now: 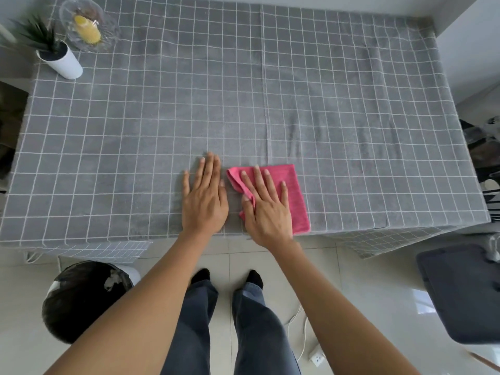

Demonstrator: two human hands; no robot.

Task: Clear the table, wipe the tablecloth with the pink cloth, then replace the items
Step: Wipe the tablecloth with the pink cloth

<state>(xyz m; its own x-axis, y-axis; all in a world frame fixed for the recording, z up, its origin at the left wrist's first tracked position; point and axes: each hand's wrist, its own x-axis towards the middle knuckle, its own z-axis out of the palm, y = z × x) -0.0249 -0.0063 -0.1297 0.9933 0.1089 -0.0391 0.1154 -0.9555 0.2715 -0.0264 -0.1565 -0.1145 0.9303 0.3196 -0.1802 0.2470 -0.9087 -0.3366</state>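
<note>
home dining rm: tablecloth point(351, 104), potted plant point(51, 50), tiled floor point(365, 280).

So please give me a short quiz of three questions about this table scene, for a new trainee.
1. True or false: the right hand lies flat on the pink cloth.
2. What does the left hand touch? A) the glass dish B) the bare grey checked tablecloth C) the potted plant
3. Fill in: the glass dish with the yellow item and the potted plant in a white pot stand at the far ____ corner of the table.

Key: 1 true; 2 B; 3 left.
</note>
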